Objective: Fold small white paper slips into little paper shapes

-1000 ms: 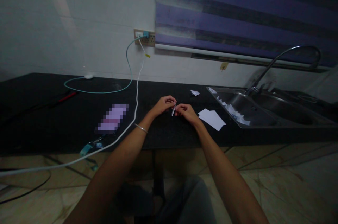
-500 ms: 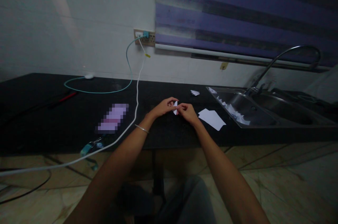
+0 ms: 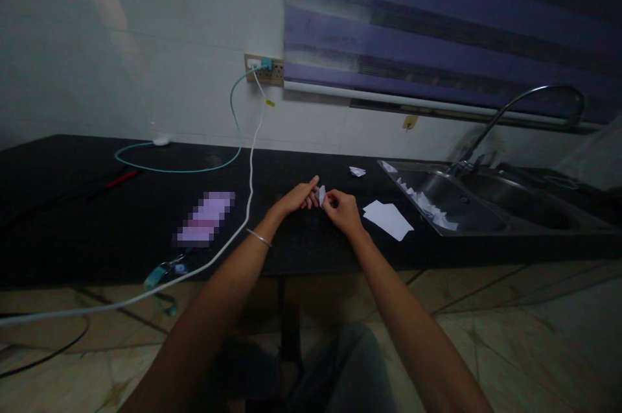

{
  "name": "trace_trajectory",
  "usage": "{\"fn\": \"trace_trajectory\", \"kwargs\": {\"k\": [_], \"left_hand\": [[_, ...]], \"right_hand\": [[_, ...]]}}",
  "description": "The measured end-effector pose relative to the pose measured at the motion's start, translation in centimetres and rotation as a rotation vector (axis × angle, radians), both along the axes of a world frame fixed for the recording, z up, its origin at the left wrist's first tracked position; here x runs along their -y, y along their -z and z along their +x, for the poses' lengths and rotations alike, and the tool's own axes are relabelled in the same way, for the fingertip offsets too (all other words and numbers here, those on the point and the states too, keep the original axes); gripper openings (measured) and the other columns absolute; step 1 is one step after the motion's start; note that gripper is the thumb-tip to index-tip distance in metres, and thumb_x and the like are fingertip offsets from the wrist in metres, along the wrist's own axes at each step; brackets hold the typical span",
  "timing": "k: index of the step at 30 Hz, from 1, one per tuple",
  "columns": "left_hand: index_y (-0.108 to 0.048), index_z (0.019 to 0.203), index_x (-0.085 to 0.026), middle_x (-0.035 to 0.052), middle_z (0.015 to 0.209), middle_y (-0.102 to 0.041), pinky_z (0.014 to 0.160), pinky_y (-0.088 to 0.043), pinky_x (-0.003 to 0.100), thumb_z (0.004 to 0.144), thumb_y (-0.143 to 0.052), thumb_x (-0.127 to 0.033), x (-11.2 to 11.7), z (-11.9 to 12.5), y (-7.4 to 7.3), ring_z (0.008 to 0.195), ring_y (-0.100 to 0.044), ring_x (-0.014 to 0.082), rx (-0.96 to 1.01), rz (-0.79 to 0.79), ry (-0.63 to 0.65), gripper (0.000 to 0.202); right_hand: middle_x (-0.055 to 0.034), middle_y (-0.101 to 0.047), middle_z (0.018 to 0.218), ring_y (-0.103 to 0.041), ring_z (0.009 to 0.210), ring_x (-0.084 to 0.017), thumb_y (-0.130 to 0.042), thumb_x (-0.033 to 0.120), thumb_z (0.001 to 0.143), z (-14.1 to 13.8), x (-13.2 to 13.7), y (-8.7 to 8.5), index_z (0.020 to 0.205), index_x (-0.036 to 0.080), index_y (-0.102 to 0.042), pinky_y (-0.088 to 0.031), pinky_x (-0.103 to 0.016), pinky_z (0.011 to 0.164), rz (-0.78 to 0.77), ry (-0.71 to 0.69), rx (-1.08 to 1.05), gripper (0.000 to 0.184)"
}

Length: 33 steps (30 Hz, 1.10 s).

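A small piece of folded white paper point(image 3: 321, 196) is held upright between my two hands, above the dark countertop point(image 3: 291, 244). The thumb of my left hand point(image 3: 297, 198) is raised, while its curled fingers stay against the paper's left side. From the right, the bent fingers of my right hand point(image 3: 343, 211) pinch the paper's edge. Loose white paper sheets point(image 3: 389, 220) lie just right of my right hand. Behind the hands rests another folded paper piece point(image 3: 357, 172).
Several folded paper pieces point(image 3: 427, 207) line the left rim of the metal sink point(image 3: 490, 228), under a curved faucet point(image 3: 515, 98). A white cable point(image 3: 250, 192) crosses the counter left of my hands. Beyond it lie a pixelated purple item point(image 3: 207, 218) and a teal cable point(image 3: 194, 171).
My left thumb has lifted off the folded paper, and the left fingers now show beneath it. The paper is still between the hands; the view has shifted slightly.
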<state>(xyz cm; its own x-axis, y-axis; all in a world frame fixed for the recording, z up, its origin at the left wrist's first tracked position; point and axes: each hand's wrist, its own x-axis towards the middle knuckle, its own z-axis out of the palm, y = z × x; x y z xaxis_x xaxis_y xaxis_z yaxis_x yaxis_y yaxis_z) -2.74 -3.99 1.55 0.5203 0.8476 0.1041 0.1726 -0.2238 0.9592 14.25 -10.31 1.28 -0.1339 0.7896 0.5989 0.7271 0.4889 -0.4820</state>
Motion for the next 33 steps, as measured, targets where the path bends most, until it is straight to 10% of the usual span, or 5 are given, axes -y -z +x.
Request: {"fn": "trace_trajectory", "kwargs": {"k": [10, 24, 33], "left_hand": [[-0.06, 0.071, -0.012, -0.0005, 0.06, -0.053, 0.053, -0.034, 0.023, 0.094, -0.04, -0.054, 0.0, -0.2, -0.1, 0.052, -0.041, 0.009, 0.065, 0.132, 0.276, 0.051], [-0.066, 0.068, -0.013, 0.0031, 0.061, -0.062, 0.062, -0.04, 0.024, 0.094, -0.037, -0.06, 0.8, 0.0, -0.9, 0.058, -0.051, 0.011, -0.032, 0.101, 0.258, 0.061], [-0.069, 0.078, -0.01, 0.0039, 0.066, -0.064, 0.06, -0.041, 0.022, 0.088, -0.053, -0.06, 0.5, -0.4, -0.4, 0.06, -0.053, 0.0103, 0.007, 0.097, 0.231, 0.054]], "right_hand": [[-0.0035, -0.067, 0.076, -0.058, 0.065, -0.015, -0.059, 0.029, 0.084, -0.4, 0.3, -0.4, 0.095, 0.018, -0.067, -0.039, -0.025, 0.063, -0.068, -0.106, 0.105, 0.017], [-0.0035, -0.066, 0.071, -0.057, 0.064, -0.016, -0.055, 0.024, 0.085, -0.3, 0.6, -0.8, 0.079, 0.019, -0.067, -0.041, -0.026, 0.065, 0.015, 0.032, -0.022, 0.014], [-0.0018, -0.065, 0.075, -0.057, 0.062, -0.015, -0.05, 0.03, 0.083, 0.1, -0.7, -0.4, 0.097, 0.017, -0.068, -0.044, -0.025, 0.058, -0.245, -0.22, -0.424, 0.026]]}}
